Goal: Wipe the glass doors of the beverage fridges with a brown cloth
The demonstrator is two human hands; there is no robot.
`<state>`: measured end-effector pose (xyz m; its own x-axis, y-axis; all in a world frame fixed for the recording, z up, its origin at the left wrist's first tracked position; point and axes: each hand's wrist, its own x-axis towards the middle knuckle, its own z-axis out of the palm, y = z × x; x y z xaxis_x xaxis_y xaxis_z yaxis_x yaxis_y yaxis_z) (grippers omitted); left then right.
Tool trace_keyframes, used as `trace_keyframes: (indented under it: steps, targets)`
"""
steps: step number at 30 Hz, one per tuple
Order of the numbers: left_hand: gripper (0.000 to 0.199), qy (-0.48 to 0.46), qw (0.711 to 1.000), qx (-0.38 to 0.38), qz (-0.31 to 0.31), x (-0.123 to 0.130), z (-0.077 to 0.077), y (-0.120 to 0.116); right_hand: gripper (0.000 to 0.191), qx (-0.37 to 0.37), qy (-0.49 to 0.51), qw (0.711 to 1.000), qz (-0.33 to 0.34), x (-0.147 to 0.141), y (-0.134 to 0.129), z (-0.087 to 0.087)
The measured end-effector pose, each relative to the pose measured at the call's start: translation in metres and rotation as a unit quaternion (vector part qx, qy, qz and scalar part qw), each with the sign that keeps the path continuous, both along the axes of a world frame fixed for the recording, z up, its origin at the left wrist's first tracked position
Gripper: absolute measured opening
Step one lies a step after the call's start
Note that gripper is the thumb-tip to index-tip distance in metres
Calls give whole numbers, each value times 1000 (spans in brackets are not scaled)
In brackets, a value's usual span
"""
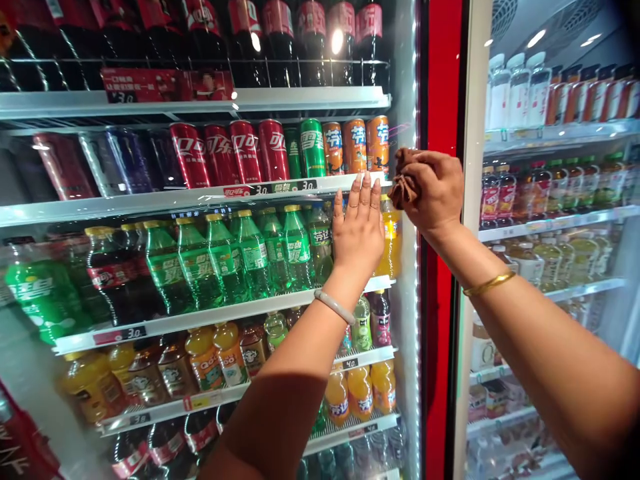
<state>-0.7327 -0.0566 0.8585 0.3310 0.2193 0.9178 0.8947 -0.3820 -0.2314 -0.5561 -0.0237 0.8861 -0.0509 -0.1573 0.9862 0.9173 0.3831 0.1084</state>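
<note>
My left hand (359, 230), with a pale bangle at the wrist, lies flat with fingers spread against the glass door, over the front of the can shelf (195, 195). To its right, my right hand (434, 190), wearing a gold bangle, is closed around a crumpled brown cloth (406, 187) near the door's right edge. Orange cans (355, 147) and a green can (313, 148) stand behind the glass above my left hand. Green bottles (253, 253) line the shelf below, some beside my left hand.
Dark cola bottles (313, 43) fill the top shelf. Juice bottles (227, 350) stand lower down. A red upright frame (443, 80) separates this cooler from a second one at the right, with white bottles (518, 90) on its upper shelf.
</note>
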Motion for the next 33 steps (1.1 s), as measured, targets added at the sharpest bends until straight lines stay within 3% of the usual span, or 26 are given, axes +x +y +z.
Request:
trace_keyframes:
  steps: [3,6,9,11,13,15,18,20,23,25,27,29,31,33]
  targets:
    - [62,-3,1000,4,-5,-1,-8,0,26,45,70,996,-17,-13,-3,-36]
    - [62,-3,1000,3,-2,-3,-19,-1,23,42,61,997,-13,-34,-9,-69]
    - [63,-4,1000,-3,3,-3,-28,-2,22,7,14,1000,11,-34,-9,-56]
    - [63,-7,1000,-10,4,-3,-32,-3,25,-4,23,999,29,-24,-6,-37]
    - [64,-9,1000,-17,3,-3,-35,-4,26,-1,56,998,40,-15,-3,-31]
    - [65,-9,1000,-17,2,-4,-38,-5,26,6,85,996,42,-17,-4,-47]
    - [65,-3,1000,-15,6,-5,-42,-6,25,6,97,994,42,-37,-12,-91]
    - [64,2,1000,-13,13,-7,-45,-5,21,10,98,994,48,-52,-15,-104]
    - [63,-2,999,-12,30,-8,-51,-4,18,17,101,993,55,-59,-12,-83]
    - [63,-3,999,-11,37,-11,-58,-6,20,18,97,994,54,-52,-6,-60]
    - [62,-4,999,-15,36,-16,-64,-10,22,30,90,994,53,-42,-1,-51]
    - [62,-20,999,-27,34,-24,-68,-18,21,52,96,992,55,-39,-2,-66]
    - [63,-43,997,-46,37,-34,-71,-28,20,72,124,988,61,-50,-10,-98]
    - [62,-53,996,-58,43,-44,-72,-36,24,33,131,988,76,-73,-22,-129]
